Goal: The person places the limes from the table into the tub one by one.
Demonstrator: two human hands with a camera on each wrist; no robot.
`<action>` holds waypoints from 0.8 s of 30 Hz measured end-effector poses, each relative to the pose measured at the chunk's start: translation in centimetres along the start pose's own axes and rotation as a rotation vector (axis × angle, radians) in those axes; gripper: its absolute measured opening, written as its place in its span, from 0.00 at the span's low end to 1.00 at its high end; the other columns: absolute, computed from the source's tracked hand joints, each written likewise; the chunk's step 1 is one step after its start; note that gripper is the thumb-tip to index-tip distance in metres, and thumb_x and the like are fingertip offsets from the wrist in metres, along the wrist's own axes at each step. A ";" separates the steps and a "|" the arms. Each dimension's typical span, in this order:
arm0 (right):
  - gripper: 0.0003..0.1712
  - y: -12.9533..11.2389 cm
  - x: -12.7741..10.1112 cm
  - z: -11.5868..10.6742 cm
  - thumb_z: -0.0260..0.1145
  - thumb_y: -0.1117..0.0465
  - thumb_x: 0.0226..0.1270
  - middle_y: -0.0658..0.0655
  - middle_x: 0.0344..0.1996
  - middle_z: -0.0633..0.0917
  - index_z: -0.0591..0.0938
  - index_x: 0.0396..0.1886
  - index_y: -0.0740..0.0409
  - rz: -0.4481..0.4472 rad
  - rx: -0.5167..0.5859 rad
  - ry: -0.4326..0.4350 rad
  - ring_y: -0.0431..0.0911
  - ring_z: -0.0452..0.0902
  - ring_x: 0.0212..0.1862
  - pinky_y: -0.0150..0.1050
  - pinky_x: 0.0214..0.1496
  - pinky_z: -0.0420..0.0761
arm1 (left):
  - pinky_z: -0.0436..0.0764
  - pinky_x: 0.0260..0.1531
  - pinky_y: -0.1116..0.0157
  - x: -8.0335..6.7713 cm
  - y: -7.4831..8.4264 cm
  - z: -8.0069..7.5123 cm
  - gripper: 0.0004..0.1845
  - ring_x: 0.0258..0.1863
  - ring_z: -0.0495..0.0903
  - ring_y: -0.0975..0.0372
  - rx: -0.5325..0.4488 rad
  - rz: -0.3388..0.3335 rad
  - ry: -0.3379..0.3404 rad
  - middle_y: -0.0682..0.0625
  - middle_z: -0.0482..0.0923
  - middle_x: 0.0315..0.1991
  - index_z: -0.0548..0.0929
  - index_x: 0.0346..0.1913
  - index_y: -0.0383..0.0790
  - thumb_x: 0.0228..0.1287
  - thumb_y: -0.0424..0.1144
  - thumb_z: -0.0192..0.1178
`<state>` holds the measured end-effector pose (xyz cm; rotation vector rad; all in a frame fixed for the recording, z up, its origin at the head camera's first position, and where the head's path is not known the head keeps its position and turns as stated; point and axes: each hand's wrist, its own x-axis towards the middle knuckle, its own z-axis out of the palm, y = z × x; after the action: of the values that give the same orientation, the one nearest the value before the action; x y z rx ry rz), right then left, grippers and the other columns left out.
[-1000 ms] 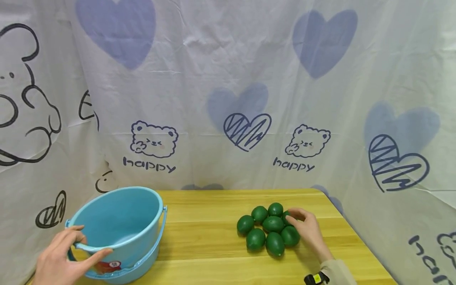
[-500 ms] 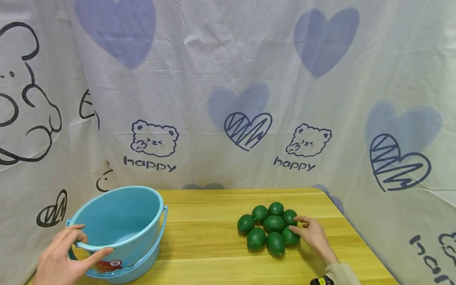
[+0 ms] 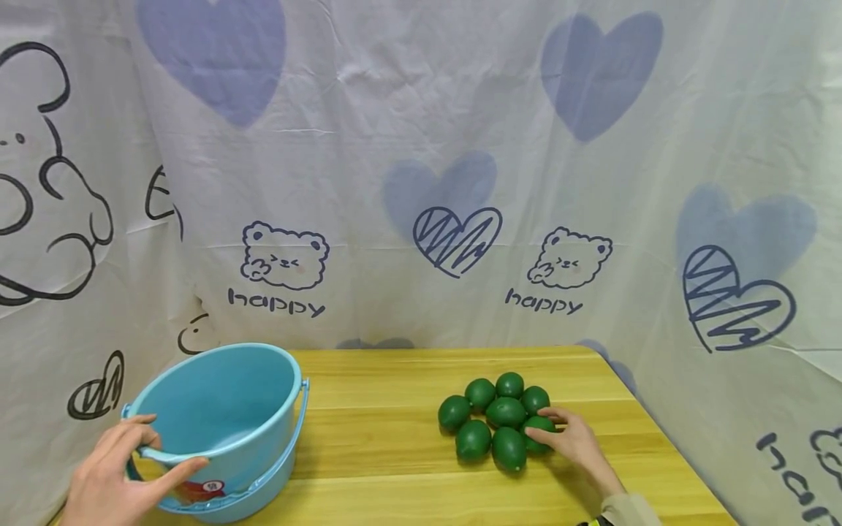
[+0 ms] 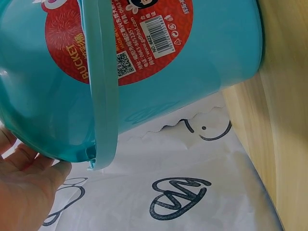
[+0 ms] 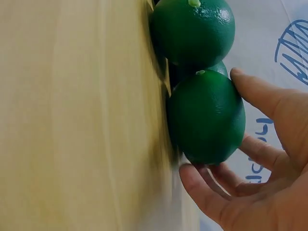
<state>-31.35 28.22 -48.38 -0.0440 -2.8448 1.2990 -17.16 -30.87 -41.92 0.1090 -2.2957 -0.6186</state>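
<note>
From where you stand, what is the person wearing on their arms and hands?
Both hands are bare: no gloves or rings show on the left hand or the right hand. At the right wrist, the cuff of a light beige sleeve shows, with a small dark strap bearing a yellow-green patch at the picture's bottom edge. No sleeve is in view on the left arm.

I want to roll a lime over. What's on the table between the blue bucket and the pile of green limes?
Nothing: in the head view only bare wooden table lies between the blue bucket and the limes.
</note>
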 end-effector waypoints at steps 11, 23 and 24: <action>0.43 0.5 -0.3 -0.6 0.75 0.52 0.57 0.77 0.59 0.72 0.68 0.66 0.69 0.101 0.122 -0.034 0.60 0.79 0.53 0.45 0.43 0.84 | 0.61 0.33 0.75 -0.1 -0.1 0.0 0.32 0.49 0.72 0.50 -0.004 0.003 0.005 0.40 0.78 0.50 0.74 0.31 0.42 0.29 0.54 0.83; 0.46 0.9 -0.2 -0.4 0.74 0.48 0.58 0.72 0.59 0.76 0.68 0.67 0.72 0.067 0.032 -0.036 0.61 0.76 0.57 0.49 0.51 0.81 | 0.61 0.33 0.73 -0.1 -0.2 -0.1 0.32 0.50 0.71 0.50 -0.008 0.006 0.001 0.40 0.77 0.51 0.73 0.31 0.41 0.31 0.55 0.83; 0.47 1.0 -0.2 -0.3 0.74 0.47 0.57 0.71 0.58 0.77 0.68 0.67 0.72 0.065 0.015 -0.035 0.61 0.76 0.57 0.50 0.52 0.80 | 0.61 0.33 0.74 -0.1 -0.1 -0.1 0.32 0.50 0.71 0.50 -0.003 0.007 0.002 0.41 0.77 0.51 0.73 0.31 0.42 0.31 0.55 0.83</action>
<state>-31.14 29.09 -48.89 -0.1161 -2.8852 1.3465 -17.05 -31.01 -41.94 0.1002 -2.2924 -0.6187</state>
